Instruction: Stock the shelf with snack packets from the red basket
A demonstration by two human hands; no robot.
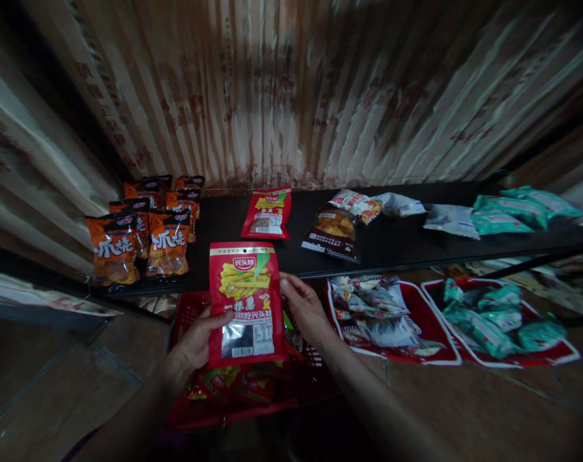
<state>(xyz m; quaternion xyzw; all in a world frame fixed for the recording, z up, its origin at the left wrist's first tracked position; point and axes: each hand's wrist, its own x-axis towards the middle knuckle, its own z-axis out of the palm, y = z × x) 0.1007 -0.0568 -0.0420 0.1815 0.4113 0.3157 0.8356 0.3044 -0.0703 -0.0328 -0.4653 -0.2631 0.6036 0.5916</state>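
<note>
A red snack bag (246, 305) with yellow sticks pictured on its front is held upright between my two hands. My left hand (198, 337) grips its lower left side, thumb across the front. Along the upper right edge, my right hand (304, 305) pinches the bag. Below it stands a red basket (195, 417) with more red bags (219, 385) inside, partly hidden by the held bag and my arms. A matching red snack bag (267, 213) rests on the black shelf (392, 237) just beyond.
Orange snack bags (169, 240) stand in rows at the shelf's left end. Brown bag (332, 234), white packets (448, 219) and green packets (506, 212) lie further right. On the floor are a basket of white packets (452, 353) and a basket of green packets (573, 356).
</note>
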